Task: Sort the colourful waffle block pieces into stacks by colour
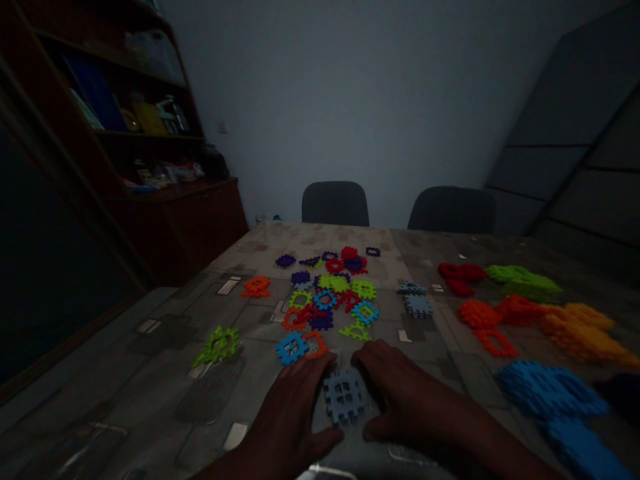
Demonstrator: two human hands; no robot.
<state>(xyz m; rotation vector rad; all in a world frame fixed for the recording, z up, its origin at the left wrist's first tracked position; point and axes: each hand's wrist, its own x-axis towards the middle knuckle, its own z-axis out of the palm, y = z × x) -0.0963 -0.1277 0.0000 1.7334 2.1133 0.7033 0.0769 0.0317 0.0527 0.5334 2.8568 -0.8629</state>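
Note:
Near the front of the table lies a grey interlocking plastic tile with a window-like grid cut in it and notched edges. My left hand is cupped along its left side, thumb spread from the fingers. On the other side my right hand curves in the same way, with a dark gap between it and the tile. Whether either hand touches the tile I cannot tell. Just beyond my fingertips are a blue window tile and an orange frame piece.
Mixed loose tiles, such as a purple one, spread over the table's middle. A green piece lies left. Grey pieces sit right of the spread. Farther right are color-sorted piles: red, green, orange-yellow, blue. Chairs stand behind.

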